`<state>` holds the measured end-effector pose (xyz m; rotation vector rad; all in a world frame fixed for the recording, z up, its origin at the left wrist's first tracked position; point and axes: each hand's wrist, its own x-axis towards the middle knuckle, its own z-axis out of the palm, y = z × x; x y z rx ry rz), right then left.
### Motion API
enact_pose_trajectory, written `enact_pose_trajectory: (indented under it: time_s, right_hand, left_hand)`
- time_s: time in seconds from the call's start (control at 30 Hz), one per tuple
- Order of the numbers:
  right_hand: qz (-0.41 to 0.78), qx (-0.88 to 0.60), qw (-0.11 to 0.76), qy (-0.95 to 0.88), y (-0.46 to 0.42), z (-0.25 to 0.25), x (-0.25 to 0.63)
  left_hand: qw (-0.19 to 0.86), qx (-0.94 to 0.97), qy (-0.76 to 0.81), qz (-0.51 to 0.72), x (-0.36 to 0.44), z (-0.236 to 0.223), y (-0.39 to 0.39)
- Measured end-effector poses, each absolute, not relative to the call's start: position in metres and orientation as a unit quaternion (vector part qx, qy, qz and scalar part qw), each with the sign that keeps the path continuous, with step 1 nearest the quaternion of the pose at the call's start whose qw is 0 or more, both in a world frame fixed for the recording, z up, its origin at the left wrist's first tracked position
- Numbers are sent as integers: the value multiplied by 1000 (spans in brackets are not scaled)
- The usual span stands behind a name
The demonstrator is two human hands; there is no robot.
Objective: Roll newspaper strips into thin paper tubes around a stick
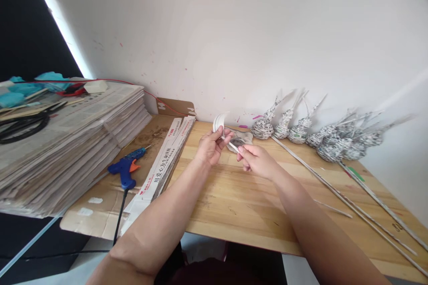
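Observation:
Between my two hands runs a white paper strip [219,121], loose and curled at its upper end and narrow, seemingly rolled, toward the lower right. My left hand [212,146] pinches its wider part between thumb and fingers. At the narrow lower end, my right hand [256,158] is closed on the strip with thumb and forefinger. Just behind the hands lies a greyish, crumpled-looking item [246,136] with a dark round patch; I cannot make out its kind. Both hands are slightly above the wooden table [230,205].
Several woven newspaper gourd shapes [262,128] line the wall. Long rolled paper sticks [321,176] lie at right. On the left are a blue glue gun [125,169] on cardboard [96,213], cut newspaper strips [163,160] and a tall newspaper stack [76,142].

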<state>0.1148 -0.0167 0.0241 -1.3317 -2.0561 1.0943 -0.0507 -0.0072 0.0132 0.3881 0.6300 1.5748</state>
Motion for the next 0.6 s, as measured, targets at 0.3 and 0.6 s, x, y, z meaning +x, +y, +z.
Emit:
enact_pose_trajectory:
  time_s: [0.3, 0.6]
  right_hand:
    - [91, -445, 274, -848, -23, 25, 108]
    - [285, -469, 203, -811, -21, 25, 113]
  left_hand:
    - [637, 147, 274, 705, -51, 15, -7]
    - [639, 155, 269, 703, -51, 11, -6]
